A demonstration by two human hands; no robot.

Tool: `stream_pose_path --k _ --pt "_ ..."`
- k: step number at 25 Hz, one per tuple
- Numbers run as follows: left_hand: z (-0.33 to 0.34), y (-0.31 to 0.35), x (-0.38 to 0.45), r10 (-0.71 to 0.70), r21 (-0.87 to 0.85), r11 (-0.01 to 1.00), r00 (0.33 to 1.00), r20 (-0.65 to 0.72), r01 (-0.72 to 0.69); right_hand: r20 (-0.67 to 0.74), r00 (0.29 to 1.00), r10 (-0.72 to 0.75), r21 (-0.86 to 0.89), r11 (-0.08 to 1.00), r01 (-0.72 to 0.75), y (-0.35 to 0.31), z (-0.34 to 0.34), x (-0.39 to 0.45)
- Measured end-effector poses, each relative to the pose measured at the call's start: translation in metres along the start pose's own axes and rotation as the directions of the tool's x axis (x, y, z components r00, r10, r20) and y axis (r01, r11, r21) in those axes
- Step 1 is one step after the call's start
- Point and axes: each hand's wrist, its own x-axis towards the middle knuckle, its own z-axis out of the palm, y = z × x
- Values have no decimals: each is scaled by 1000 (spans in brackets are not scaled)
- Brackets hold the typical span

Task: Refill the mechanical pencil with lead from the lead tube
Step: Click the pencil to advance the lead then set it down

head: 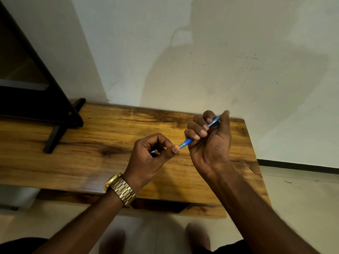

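Observation:
My right hand (209, 142) is fisted around a blue mechanical pencil (188, 142), thumb pressed on its top end near the upper right, tip pointing down-left. My left hand (152, 154) is curled beside it, and its thumb pad touches or nearly touches the pencil tip. Something small and pale shows inside the left hand's curled fingers; I cannot tell what it is. No lead tube is visible on the table. Both hands hover above the wooden table (102, 136).
A black stand with angled legs (62, 129) occupies the table's left part, under a dark framed object. A white wall runs behind the table. The table's right edge (256, 158) drops to a pale tiled floor. A gold watch (121, 189) is on my left wrist.

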Motion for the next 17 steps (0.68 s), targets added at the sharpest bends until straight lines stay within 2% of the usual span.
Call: stream_pose_path --k 2,5,8,9,11,13,15,17 --pt "-4 0 3 -7 16 1000 999 -51 8 16 1000 1 -197 980 2 -2 -1 4" --pt "-15 -3 8 -37 104 993 996 -87 46 -34 998 54 -472 879 -63 -6 -11 14" --pt "-41 -13 15 -39 306 951 998 -45 50 -102 995 13 -656 751 -77 -6 -28 27" --pt "-51 -21 18 -25 442 896 999 -38 39 -107 994 0 -762 643 -82 -8 -36 31" --pt "-70 -41 21 -41 717 696 999 -16 40 -99 995 -19 -949 303 -89 -10 -52 36" --pt "-78 -62 19 -145 871 484 989 -19 88 -130 990 -56 -992 14 -129 -7 -67 39" --pt "-76 -81 12 -236 934 345 972 -9 93 -160 984 -85 -981 -94 -168 2 -78 42" --pt "-75 -95 6 -262 961 272 965 32 42 -189 978 -85 -974 -108 -197 13 -87 43"
